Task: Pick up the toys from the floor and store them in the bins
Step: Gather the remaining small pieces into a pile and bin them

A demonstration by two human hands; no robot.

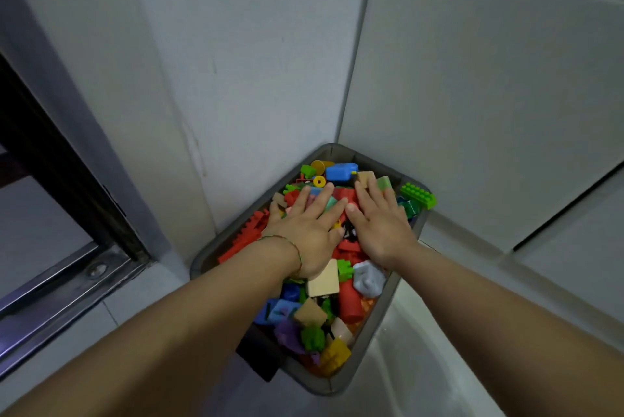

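Toys (349, 301) lie partly hidden under left hand (310, 231), right hand (378, 220) (both flat).

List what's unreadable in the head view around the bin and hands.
Head view only:
1. What lies under the left hand and right hand: covered by the flat palms.
2. Bottom of the bin: buried under heaped toys.
3. Dark object at the bin's near left corner: partly behind the left forearm, unidentifiable.
4. Rest of the floor: out of frame, leftover toys uncheckable.
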